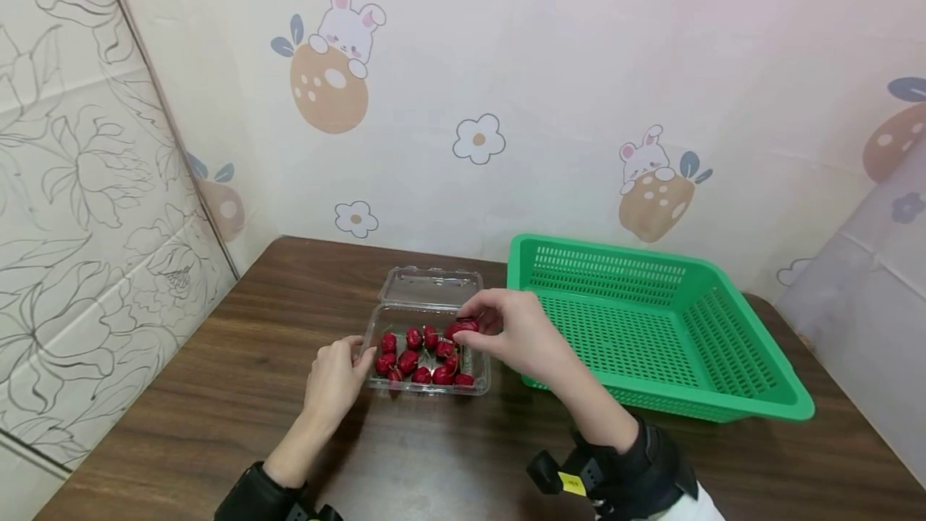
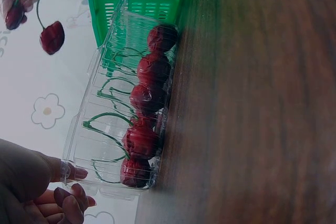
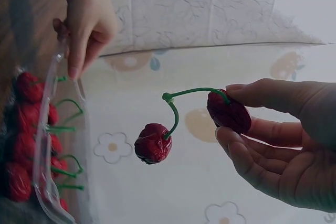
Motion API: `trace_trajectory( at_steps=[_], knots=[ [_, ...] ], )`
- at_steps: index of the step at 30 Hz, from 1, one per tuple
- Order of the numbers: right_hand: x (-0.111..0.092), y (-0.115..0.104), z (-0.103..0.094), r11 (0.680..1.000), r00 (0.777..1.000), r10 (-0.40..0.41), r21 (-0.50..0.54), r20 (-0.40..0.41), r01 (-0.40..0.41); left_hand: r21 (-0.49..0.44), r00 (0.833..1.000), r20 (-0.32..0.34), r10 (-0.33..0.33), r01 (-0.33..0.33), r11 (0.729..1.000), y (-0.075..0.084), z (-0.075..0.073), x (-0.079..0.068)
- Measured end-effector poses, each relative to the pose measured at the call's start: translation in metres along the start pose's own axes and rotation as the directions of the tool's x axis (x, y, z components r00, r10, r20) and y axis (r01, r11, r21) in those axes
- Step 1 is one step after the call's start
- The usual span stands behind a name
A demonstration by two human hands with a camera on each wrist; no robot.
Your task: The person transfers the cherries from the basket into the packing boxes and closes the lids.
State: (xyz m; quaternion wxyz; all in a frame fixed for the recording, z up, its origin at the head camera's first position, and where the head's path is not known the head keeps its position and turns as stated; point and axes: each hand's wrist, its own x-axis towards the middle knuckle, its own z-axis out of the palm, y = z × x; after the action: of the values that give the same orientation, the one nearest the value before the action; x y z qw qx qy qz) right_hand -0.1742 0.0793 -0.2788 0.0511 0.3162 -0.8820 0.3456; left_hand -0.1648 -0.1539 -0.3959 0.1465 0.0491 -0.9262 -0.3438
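At the far left, a pale sheet with line-drawn flowers (image 1: 94, 183) stands beside the brown wood-grain table (image 1: 239, 360). Next comes the left hand (image 1: 334, 376), above a black wrist strap (image 1: 253, 497); its thumb and fingers pinch the left wall of a clear plastic container (image 1: 475, 367). That container sits on the table with its lid (image 1: 430, 286) folded open toward the back, and dark red, wrinkled cherries (image 1: 408, 361) with green stems lie spread over its floor.

Over the container's right side is the right hand (image 1: 517, 332), its thumb and fingers grasping one dark red cherry (image 3: 229, 113). A green stem joins this cherry to a second cherry (image 3: 153, 144), which dangles free of the fingers, as both wrist views show. Another black strap (image 1: 640, 465), with a yellow label on the device beside it, circles the right wrist.

Farther right, just beside the container, a green plastic basket (image 1: 629, 328) with slotted walls and a mesh floor rests on the table. Behind everything hangs a light backdrop (image 1: 427, 63) printed with rabbits, fruit and flowers, with mirrored lettering at upper right.
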Motion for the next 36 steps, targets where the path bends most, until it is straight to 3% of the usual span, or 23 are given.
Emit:
trace_trajectory(
  at_steps=[13,36],
  knots=[
    [0.019,-0.002,0.03,0.999,1.0,0.019,0.042,0.012,-0.02,0.0,1.0,0.0,0.007,-0.007,1.0,0.0,-0.001,-0.001],
    [0.046,0.028,0.083,1.0,0.997,0.017,0.012,-0.075,-0.016,0.006,1.0,-0.003,0.008,-0.008,1.0,0.0,-0.001,0.0]
  ],
)
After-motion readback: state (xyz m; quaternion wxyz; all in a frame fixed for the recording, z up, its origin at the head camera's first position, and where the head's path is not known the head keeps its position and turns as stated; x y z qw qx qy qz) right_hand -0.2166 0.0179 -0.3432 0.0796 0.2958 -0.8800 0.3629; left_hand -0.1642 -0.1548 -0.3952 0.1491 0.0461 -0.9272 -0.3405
